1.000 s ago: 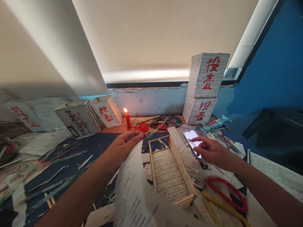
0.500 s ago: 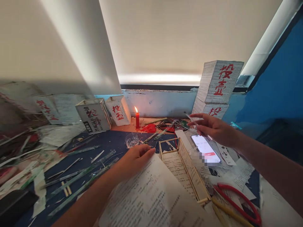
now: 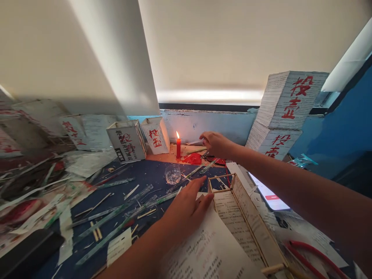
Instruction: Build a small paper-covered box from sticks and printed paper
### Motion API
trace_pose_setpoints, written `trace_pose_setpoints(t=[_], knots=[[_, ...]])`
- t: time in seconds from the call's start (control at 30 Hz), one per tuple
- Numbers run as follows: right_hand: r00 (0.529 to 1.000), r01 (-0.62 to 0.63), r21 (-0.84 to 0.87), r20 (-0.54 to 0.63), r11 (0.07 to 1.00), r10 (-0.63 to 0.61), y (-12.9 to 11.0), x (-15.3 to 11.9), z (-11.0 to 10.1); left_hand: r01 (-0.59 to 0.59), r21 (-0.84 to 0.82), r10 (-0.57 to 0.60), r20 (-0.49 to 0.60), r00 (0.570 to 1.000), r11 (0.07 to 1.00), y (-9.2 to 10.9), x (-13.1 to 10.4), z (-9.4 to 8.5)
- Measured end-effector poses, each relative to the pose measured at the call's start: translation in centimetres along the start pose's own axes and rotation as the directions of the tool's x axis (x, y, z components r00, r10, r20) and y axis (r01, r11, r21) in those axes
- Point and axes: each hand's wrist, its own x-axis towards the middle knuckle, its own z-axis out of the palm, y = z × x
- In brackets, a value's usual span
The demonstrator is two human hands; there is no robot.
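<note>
My right hand (image 3: 216,143) is closed on a thin translucent stick (image 3: 195,142), whose far end points left toward the flame of a lit red candle (image 3: 178,148). My left hand (image 3: 193,199) rests on the upper edge of a printed paper sheet (image 3: 200,248), fingers stretched toward the box frame. Beside it on the right lies an open stick-framed box (image 3: 236,221) lined with printed paper. Red wax (image 3: 193,158) sits at the candle's right, and a small clear round dish (image 3: 173,174) stands in front of it.
Paper-covered boxes with red characters stand at the back left (image 3: 155,135) and stacked at the right (image 3: 296,100). A lit phone (image 3: 270,195) and red-handled pliers (image 3: 308,255) lie on the right. Clear sticks (image 3: 116,213) and scraps litter the left. A black object (image 3: 31,252) is at lower left.
My right hand has moved left with the stick, from above the phone toward the candle flame. My left hand's fingers have spread on the paper. The view has turned slightly left.
</note>
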Motion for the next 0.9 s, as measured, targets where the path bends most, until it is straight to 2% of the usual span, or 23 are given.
trace_pose_setpoints(t=[0.13,0.33,0.57,0.9], knots=[[0.999,0.025,-0.017,0.025,1.0,-0.024,-0.7,3.0,2.1,-0.015,-0.074,0.018,0.051,0.999,0.997,-0.3,-0.1,0.4],[0.999,0.031,-0.034,0.032,0.999,-0.03,-0.6,5.6,3.8,-0.002,-0.132,0.006,0.032,0.999,0.991,-0.1,-0.1,0.7],[0.999,0.041,-0.023,0.011,0.999,-0.041,-0.1,6.0,4.6,0.027,-0.166,-0.024,0.017,1.0,0.986,0.4,-0.6,0.7],[0.998,0.055,0.001,-0.011,0.998,-0.055,-0.4,5.8,4.4,0.05,-0.142,-0.045,0.04,0.998,0.989,0.7,-0.5,0.6]])
